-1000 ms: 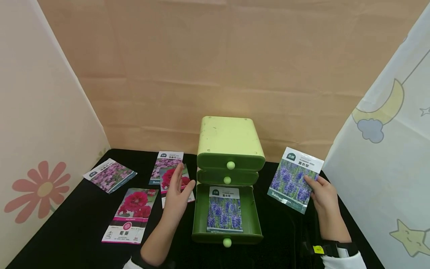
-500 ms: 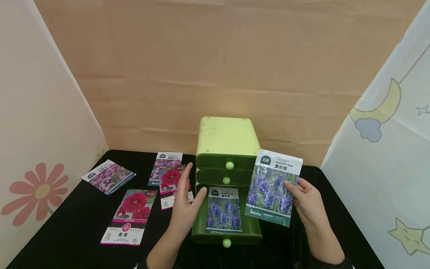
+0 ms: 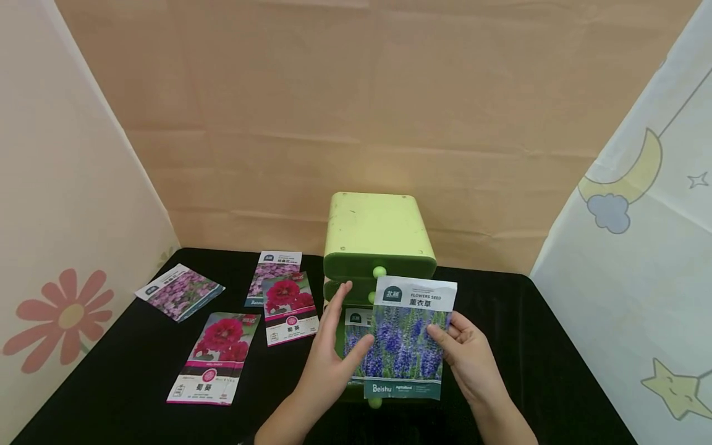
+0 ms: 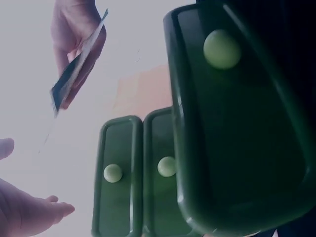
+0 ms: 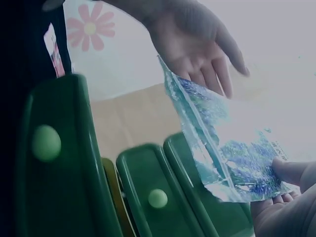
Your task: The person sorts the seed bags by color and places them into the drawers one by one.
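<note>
My right hand point(image 3: 473, 358) pinches a seed packet point(image 3: 408, 346) by its right edge, thumb across the front. Purple-blue lavender-like flowers and a white header mark this packet. It is held over the pulled-out bottom drawer point(image 5: 59, 163) of a small green chest point(image 3: 381, 224). A matching packet point(image 3: 358, 317) lies in that drawer, largely covered in the head view. My left hand point(image 3: 334, 355) is raised at the drawer's left side, fingers extended and thumb apart, near the held packet's left edge. In the right wrist view the left palm faces the packet.
Left of the chest, a red-flower packet point(image 3: 289, 303) overlaps a pink-flower packet point(image 3: 272, 272). Another red-flower packet point(image 3: 217, 352) lies nearer, and several pink-flower packets point(image 3: 180, 290) are stacked at far left. The upper drawers point(image 4: 116, 197) are pushed in. Paper walls point(image 3: 334, 111) enclose the black tabletop.
My right hand has carried the lavender packet leftward from the right side to over the drawer. My left hand has shifted right, towards the packet.
</note>
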Demonstrator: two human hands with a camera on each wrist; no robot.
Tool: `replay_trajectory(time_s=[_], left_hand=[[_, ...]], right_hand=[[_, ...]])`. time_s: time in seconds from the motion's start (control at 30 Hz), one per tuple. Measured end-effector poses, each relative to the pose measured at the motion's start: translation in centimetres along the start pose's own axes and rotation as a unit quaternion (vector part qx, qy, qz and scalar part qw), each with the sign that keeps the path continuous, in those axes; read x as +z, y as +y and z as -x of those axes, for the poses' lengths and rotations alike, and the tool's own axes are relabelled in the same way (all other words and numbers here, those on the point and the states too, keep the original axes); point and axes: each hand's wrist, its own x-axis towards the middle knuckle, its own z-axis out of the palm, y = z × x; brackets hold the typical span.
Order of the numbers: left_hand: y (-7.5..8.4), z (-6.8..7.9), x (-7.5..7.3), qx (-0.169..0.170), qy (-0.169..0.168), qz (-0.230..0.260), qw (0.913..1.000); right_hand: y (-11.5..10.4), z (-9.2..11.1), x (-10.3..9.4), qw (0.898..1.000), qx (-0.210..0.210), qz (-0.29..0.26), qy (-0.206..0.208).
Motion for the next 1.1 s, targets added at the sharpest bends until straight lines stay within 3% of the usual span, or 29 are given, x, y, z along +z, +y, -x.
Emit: replay_trajectory(time_s=[0.27,0.47,0.77,1.0,1.1], left_hand=[[-0.9,0.3,0.6,-0.058,-0.069,0.053,0.9946],[-1.4,0.3,0.6,-0.095,-0.100,0.074,0.9876],[-1.9,0.5,0.9,-0.132,-0.118,0.089,0.9802],[-2.0,0.5,1.3,-0.135,-0.118,0.081,0.9804],[-2.1,0.5,1.4,-0.149,-0.115,0.103,0.9766]], right_hand=[[0.7,0.3,1.1,1.000,0.022,0.004,0.001],[1.2,0.3,1.0,1.000,0.008,0.009,0.009],[1.4,0.5,1.0,1.000,0.016,0.025,-0.002],[1.5,0.9,1.4,0.999,0.027,0.018,-0.016],[1.5,1.0,1.6,0.999,0.032,0.018,-0.014]])
